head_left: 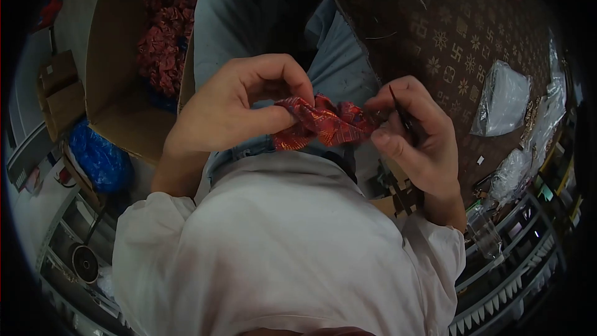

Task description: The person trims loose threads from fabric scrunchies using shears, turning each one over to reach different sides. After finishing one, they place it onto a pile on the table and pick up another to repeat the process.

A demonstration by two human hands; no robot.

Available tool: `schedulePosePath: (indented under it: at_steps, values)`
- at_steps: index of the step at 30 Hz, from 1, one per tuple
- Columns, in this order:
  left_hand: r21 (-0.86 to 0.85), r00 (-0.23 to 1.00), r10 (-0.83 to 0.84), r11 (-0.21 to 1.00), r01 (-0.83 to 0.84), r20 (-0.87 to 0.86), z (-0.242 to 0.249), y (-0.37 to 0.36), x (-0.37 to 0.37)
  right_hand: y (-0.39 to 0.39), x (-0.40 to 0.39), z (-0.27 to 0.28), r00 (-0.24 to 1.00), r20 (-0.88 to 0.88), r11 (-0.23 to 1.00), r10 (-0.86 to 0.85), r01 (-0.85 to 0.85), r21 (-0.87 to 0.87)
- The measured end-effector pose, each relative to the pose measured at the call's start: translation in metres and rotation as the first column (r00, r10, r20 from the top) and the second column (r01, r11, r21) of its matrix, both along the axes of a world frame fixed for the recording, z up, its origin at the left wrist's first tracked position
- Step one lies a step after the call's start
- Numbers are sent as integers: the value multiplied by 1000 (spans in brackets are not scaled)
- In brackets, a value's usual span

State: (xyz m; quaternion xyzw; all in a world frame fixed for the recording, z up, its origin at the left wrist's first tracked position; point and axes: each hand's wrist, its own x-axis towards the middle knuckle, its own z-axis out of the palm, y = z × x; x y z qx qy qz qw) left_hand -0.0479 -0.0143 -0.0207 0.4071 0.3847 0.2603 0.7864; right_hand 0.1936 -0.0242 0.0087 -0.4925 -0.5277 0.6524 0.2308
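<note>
Mid-frame, a red patterned scrunchie (pixel 326 123) stretches between both hands, left hand's (pixel 233 109) thumb and fingers closed on its left end, right hand's (pixel 429 143) fingers curled round a dark pointed tool (pixel 404 117) at its right end, open carton (pixel 115 62) upper left.

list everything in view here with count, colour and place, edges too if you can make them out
Patterned fabric piece: one, red, between the hands
Pointed tool: one, dark, in the right hand
Large cardboard box: one, brown, upper left
Gathered fabric pieces: many, red, inside it
Plastic bag: one, blue, left
Patterned cloth: one, dark brown, upper right
Clear plastic packet: one, on the cloth
Dim edges: clutter, uncountable
Shirt: one, white, bottom centre
Trousers: one pair, blue, top centre
Hands: two, left, right
</note>
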Motion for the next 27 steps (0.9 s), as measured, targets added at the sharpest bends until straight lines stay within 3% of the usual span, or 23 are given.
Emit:
schedulePosePath:
  at_steps: [2,3,5,8,9,11,13,15,16,18,20,21,23,27]
  values:
    - [-53,1000,-20,998,20,12,3,0,3,1,-2,-4,999,6,944,33,-33,327]
    - [-103,999,-37,994,39,19,4,0,4,0,-4,-6,1000,10,945,26,-27,326]
    - [-119,996,-69,990,74,48,0,2,3,-3,-6,-9,985,30,947,170,-172,273]
    - [-109,995,-63,991,72,81,-2,-1,7,-4,-2,-11,983,-33,976,181,-175,130]
    - [-86,996,-27,996,34,88,-1,-2,9,-5,-3,-10,984,-32,977,174,-169,129]
    - [11,995,18,1000,-20,100,1,-5,18,-5,-5,-5,989,-148,986,13,-38,-165]
    - [110,991,67,991,-80,114,5,-5,21,-4,-7,-2,990,-140,976,2,-32,-215]
    - [195,990,-114,972,128,-83,9,-4,21,-5,-7,-2,991,-133,965,-5,-30,-262]
    - [195,990,-115,972,129,-84,10,-4,22,-6,-6,-4,992,-127,973,14,-42,-225]
    - [7,994,-90,996,91,-65,9,-4,24,-6,-4,-6,992,-121,981,29,-52,-187]
    - [-40,995,-69,997,66,-65,11,-5,24,-5,-1,-8,999,-26,996,31,-29,83]
    - [-87,997,-44,996,38,-65,12,-5,24,-4,-1,-8,999,-29,996,30,-28,85]
    - [-71,997,-39,997,35,-62,11,-6,21,0,-2,-5,998,59,895,23,-47,444]
    - [-46,1000,10,999,-11,-21,11,-5,21,-4,3,-11,974,212,789,77,-189,584]
